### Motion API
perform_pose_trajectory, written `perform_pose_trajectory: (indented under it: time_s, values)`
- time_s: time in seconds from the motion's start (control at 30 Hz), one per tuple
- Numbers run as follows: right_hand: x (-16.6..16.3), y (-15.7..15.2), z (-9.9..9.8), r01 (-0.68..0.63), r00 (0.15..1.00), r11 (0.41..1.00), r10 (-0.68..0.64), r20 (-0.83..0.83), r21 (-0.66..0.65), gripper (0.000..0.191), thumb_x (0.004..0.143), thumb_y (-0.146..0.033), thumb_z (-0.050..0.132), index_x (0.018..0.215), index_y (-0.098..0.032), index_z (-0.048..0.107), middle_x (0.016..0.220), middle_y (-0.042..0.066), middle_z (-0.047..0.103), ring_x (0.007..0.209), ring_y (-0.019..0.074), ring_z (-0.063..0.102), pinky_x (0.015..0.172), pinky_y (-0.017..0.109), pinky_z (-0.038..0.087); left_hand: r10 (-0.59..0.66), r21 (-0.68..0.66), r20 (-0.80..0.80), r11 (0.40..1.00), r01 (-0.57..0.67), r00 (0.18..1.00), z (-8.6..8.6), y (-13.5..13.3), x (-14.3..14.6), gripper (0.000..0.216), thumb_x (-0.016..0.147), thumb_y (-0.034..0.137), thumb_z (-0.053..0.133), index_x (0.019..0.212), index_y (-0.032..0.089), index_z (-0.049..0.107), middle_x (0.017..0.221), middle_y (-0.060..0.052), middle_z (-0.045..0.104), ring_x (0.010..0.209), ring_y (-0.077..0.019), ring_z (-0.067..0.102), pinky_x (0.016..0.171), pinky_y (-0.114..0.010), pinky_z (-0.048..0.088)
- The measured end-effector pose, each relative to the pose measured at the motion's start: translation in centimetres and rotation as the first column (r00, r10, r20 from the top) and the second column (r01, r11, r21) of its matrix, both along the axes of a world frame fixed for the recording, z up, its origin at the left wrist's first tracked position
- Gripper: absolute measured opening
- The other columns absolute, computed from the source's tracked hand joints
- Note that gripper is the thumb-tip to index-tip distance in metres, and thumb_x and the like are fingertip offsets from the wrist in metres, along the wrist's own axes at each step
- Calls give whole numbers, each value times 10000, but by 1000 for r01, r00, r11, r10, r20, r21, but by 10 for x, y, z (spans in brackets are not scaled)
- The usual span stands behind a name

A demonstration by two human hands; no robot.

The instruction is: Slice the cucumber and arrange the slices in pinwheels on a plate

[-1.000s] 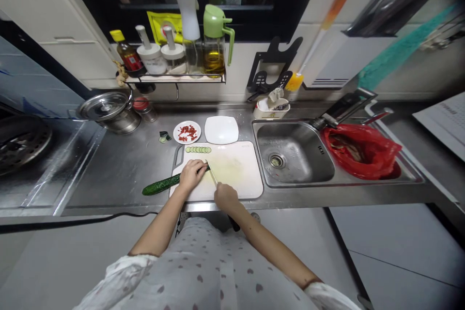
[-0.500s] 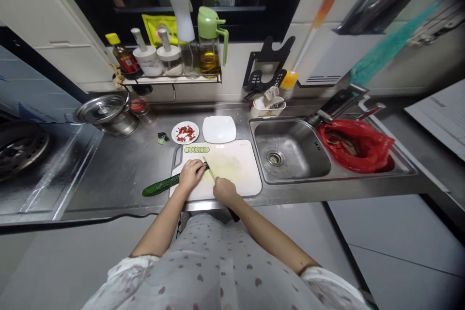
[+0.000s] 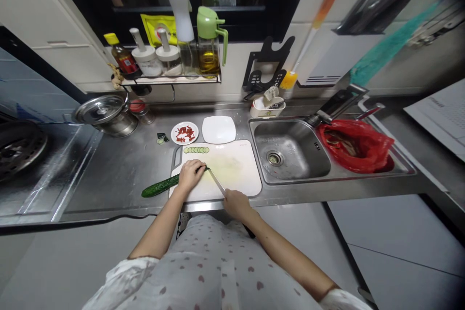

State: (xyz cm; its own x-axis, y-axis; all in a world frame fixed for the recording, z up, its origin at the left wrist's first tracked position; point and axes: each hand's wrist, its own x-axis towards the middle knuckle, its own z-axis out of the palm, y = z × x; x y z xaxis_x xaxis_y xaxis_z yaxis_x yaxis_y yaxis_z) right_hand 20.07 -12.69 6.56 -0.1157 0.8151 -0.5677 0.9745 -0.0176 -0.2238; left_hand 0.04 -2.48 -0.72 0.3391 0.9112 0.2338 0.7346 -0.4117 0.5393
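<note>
My left hand (image 3: 190,175) presses down on a green cucumber (image 3: 158,187) that lies across the left edge of a white cutting board (image 3: 236,169). A knife (image 3: 217,182) is gripped in my right hand (image 3: 236,203), its blade slanting up to the cucumber's cut end by my left fingers. A row of cucumber slices (image 3: 196,150) lies along the board's far edge.
Behind the board stand a small plate of chopped red chili (image 3: 185,132) and a white square plate (image 3: 219,129). A steel sink (image 3: 288,155) lies to the right, with a red plastic bag (image 3: 356,144) beside it. A pot with lid (image 3: 105,114) sits at the left; bottles fill the shelf (image 3: 170,77).
My right hand has drawn back toward me and to the right, pulling the knife handle off the board's near edge. The left hand and cucumber stay put.
</note>
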Motion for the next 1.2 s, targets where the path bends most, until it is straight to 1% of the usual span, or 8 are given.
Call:
perform_pose_trajectory:
  time_s: [0.23,0.33,0.4,0.5,0.7,0.87,1.07,1.2]
  values:
    - [12,5,-1,40,993,992,-53,107,119,330,922,-106,352,1147,-169,584,951,139,699,961,240,652,761,313,416,69,-32,77,997,-66,995,5,2,1,230,922,361,512,1003,234,686,1026,-52,706,959,-212,618,881,-368,471]
    - [16,9,0,44,990,978,-70,125,203,306,950,-156,358,1160,-190,579,966,130,689,959,235,635,788,315,388,147,-41,153,989,-142,977,9,4,3,278,943,378,468,1043,225,677,1041,-62,699,946,-209,618,870,-362,478]
    - [18,11,1,46,988,968,-80,132,247,281,943,-190,411,1169,-191,578,1006,132,679,984,239,613,815,322,368,154,-57,181,988,-146,971,14,6,6,297,945,389,464,1075,220,671,1054,-66,693,943,-206,616,872,-361,480]
    - [21,12,1,40,985,955,-87,148,295,354,909,-201,487,1258,-185,542,1047,132,665,1013,251,582,828,331,347,65,-99,145,994,-51,987,25,8,13,304,924,412,498,1078,228,685,1085,-60,683,1005,-213,598,919,-371,462]
    - [26,9,-4,12,980,928,-84,179,373,449,898,-218,518,1345,-182,490,1055,119,657,1002,242,556,824,330,324,-97,-232,-88,970,75,991,45,3,28,318,855,462,576,1068,271,714,1169,-46,652,1129,-256,530,1013,-431,370]
    - [30,7,-4,8,982,925,-79,172,381,469,876,-251,571,1335,-181,501,1056,112,658,1002,246,550,820,331,315,-128,-293,-67,951,103,989,48,2,36,227,820,361,609,991,253,712,1128,-46,662,1086,-247,541,972,-405,383]
    - [34,5,-1,35,980,940,-100,174,341,454,877,-268,580,1318,-184,513,1066,112,658,1007,243,554,834,326,312,-40,-321,62,945,58,997,43,8,46,107,773,267,628,851,206,670,897,-34,682,915,-203,582,845,-321,427]
    - [40,4,-1,80,976,937,-143,163,339,455,869,-241,579,1316,-190,520,1079,100,663,1001,235,563,842,321,320,142,-400,159,914,-68,977,35,18,49,113,796,275,600,860,196,650,736,1,658,711,-146,586,681,-249,425]
